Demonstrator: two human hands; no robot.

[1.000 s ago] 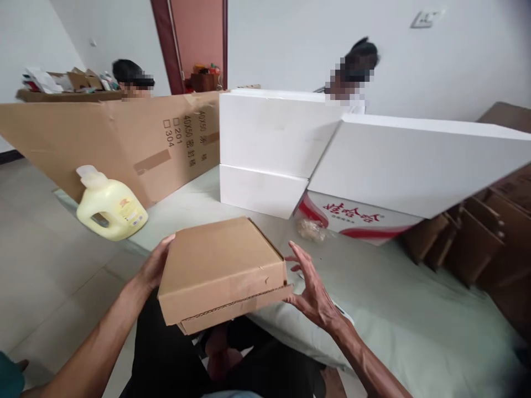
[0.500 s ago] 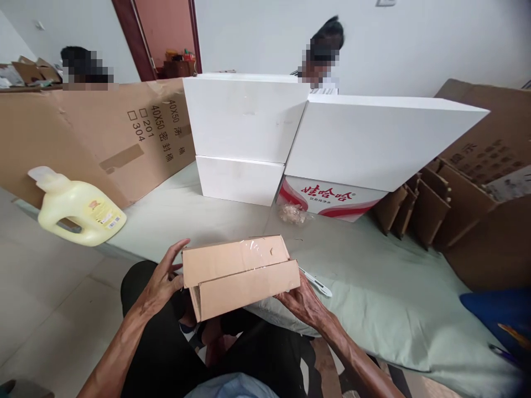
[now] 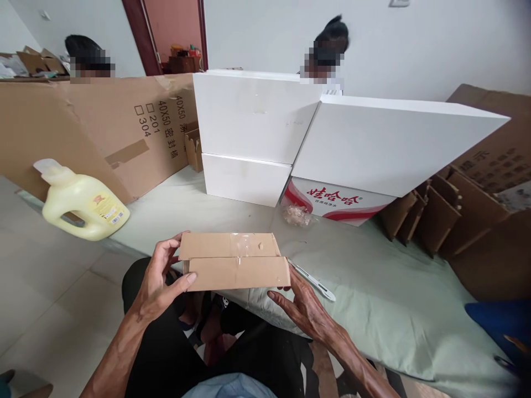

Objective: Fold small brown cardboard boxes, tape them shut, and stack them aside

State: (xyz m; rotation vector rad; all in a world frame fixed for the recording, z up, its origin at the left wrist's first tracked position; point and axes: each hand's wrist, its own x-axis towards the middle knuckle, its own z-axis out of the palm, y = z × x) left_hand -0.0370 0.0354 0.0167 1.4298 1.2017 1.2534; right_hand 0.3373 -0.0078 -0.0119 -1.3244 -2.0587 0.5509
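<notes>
A flat brown cardboard box stands on edge over my lap, its taped side facing me. My left hand grips its left end, thumb across the front and fingers behind. My right hand supports the lower right corner from below, fingers stretched along the box. A white utility knife lies on the pale green mat just right of the box.
White foam boxes lean on a red-and-white printed carton. A large brown cardboard sheet stands left, a yellow jug before it. Folded cartons stack at right. Two people sit behind the boxes.
The box was turned from lying flat to standing on edge with its taped seam toward me. My right hand moved under its right corner, and my view shifted right.
</notes>
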